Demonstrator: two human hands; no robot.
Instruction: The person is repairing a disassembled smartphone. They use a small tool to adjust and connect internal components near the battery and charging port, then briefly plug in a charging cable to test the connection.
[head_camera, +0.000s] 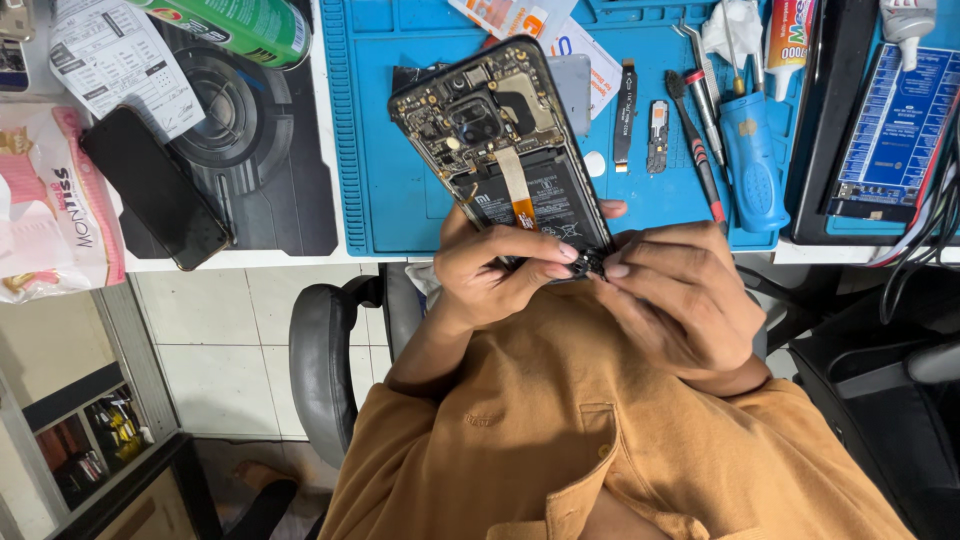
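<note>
Head view: an opened smartphone (505, 150), back cover off so the circuit board, black battery and an orange flex strip show, is held up over the near edge of the desk (260, 262), above the blue work mat (400, 200). The left hand (500, 265) grips its lower end, fingers (545, 245) curled closed across the bottom of the battery. The right hand (680, 300) meets it there, its fingertips pinched tight on a small dark part (590, 264) at the phone's bottom edge; what that part is cannot be made out.

On the mat toward the desk's far right lie a blue-handled screwdriver (752, 160), a red-and-black tool (700, 150), tweezers (700, 85), and two small loose phone parts (640, 120). A second black phone (155, 187) lies face down on a dark pad (250, 130) near the desk's left end, beside a pink packet (50, 210), a paper slip (110, 60) and a green can (240, 25).
</note>
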